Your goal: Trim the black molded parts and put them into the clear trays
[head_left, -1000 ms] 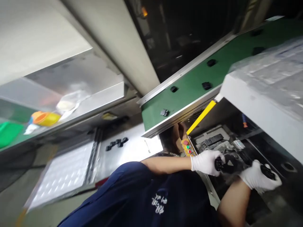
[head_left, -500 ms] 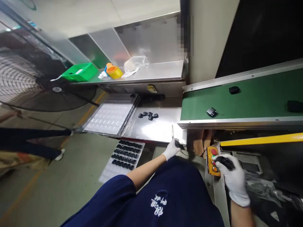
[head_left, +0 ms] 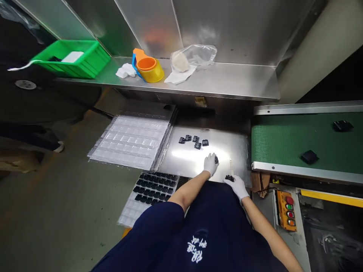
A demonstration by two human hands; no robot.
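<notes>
My left hand [head_left: 210, 165], in a white glove, is low over the steel worktable and closed on a small black plastic part [head_left: 216, 159] at its right side. To the right, at the table's front edge, my right hand [head_left: 238, 186], gloved too, grips another black plastic part [head_left: 229, 178]. A thin pale stick-like tool [head_left: 231, 166] lies just beyond that hand. Several similar loose black parts [head_left: 197, 145] rest farther back on the table. Below the table's left front, a clear tray [head_left: 130, 213] holds rows of black parts.
Stacked clear plastic trays [head_left: 127, 139] cover the table's left. On the shelf [head_left: 238, 81] sit a green bin [head_left: 85, 68], tape rolls [head_left: 154, 73] and a plastic bag [head_left: 202, 54]. At right, a green conveyor [head_left: 280, 139] carries black parts above a yellow button box [head_left: 286, 211].
My right hand has come left from beside the button box to the table front with its black part. My left hand has moved forward over the tabletop. The camera view has turned.
</notes>
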